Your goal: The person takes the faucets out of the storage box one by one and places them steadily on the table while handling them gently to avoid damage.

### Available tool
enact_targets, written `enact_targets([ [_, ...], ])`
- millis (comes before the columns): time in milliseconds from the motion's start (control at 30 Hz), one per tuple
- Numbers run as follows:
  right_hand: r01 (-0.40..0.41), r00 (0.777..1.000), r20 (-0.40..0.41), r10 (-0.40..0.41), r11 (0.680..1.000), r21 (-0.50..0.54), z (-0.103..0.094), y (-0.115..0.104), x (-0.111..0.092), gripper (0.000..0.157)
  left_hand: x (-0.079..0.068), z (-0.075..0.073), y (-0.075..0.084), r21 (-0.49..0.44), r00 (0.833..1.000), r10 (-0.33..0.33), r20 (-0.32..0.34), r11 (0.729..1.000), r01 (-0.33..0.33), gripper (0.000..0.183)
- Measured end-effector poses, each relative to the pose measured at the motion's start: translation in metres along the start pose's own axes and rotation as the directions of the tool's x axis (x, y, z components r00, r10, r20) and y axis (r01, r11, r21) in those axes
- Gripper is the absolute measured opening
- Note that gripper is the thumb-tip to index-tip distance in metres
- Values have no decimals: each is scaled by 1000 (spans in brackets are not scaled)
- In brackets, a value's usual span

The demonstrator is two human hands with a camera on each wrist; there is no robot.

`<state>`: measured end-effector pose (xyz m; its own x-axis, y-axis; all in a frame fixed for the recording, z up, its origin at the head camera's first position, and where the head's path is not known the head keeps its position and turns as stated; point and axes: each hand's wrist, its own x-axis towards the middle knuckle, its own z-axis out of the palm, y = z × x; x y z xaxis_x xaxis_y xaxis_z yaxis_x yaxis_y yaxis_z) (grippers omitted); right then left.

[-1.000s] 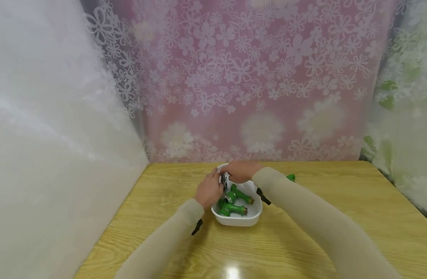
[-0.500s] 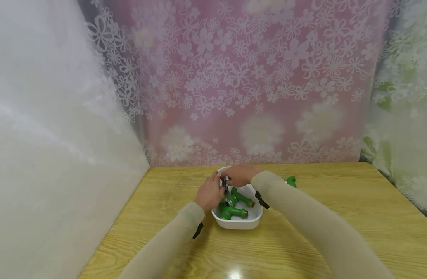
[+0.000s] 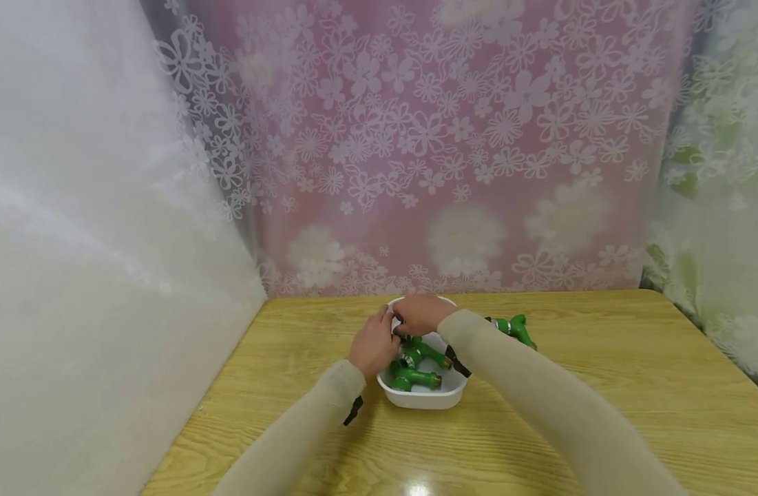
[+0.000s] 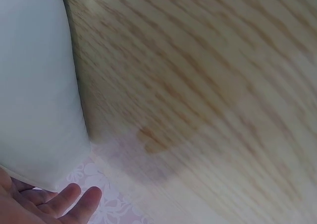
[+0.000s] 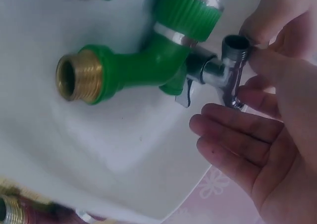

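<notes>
A white plastic basin (image 3: 420,400) stands on the table, with green taps (image 3: 418,378) with brass threaded ends inside. My right hand (image 3: 420,314) reaches over its far end. In the right wrist view, that hand pinches a small chrome angle valve (image 5: 230,73) between thumb and index finger, its other fingers extended. My left hand (image 3: 374,344) is at the basin's left rim; its fingertips show beside the wall in the left wrist view. Its thumb and a curled finger meet the valve's upper end, partly hidden. A green tap (image 5: 133,70) lies close beside the valve.
On the wooden table (image 3: 329,441), right of the basin and partly behind my right sleeve, lies another green tap (image 3: 520,329). A pink flowered curtain (image 3: 453,172) hangs at the back, a white sheet (image 3: 106,241) at the left.
My right hand has lowered slightly into the basin, and the chrome valve has tipped down mostly out of sight in the head view. More of the tap on the table now shows.
</notes>
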<state>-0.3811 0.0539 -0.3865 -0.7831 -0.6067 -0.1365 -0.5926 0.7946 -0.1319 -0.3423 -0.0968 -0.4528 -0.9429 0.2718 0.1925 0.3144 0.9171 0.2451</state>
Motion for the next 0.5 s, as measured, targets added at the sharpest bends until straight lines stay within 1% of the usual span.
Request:
enact_targets([
  [100,5,1000,-7,-5,1000,16,-1,-3,1,12,1,-1,0,0,1000,-18,14,1000,18,51],
  [167,9,1000,-9,-9,999,34,-1,-3,2,11,1,-1,0,3,999,-25,21,1000,25,53],
  [267,10,1000,-5,-10,998,57,2,-1,3,19,2,-2,1,3,999,-26,25,1000,26,54],
  [333,7,1000,-5,-7,999,51,4,1,3,26,2,-2,0,2,1000,-23,21,1000,23,52],
  [433,0,1000,22,-1,999,38,6,4,4,34,2,-1,-1,-3,1000,-17,14,1000,17,48],
  [500,-11,999,41,10,1000,24,6,5,5,35,2,0,-2,-4,1000,-16,13,1000,16,48],
])
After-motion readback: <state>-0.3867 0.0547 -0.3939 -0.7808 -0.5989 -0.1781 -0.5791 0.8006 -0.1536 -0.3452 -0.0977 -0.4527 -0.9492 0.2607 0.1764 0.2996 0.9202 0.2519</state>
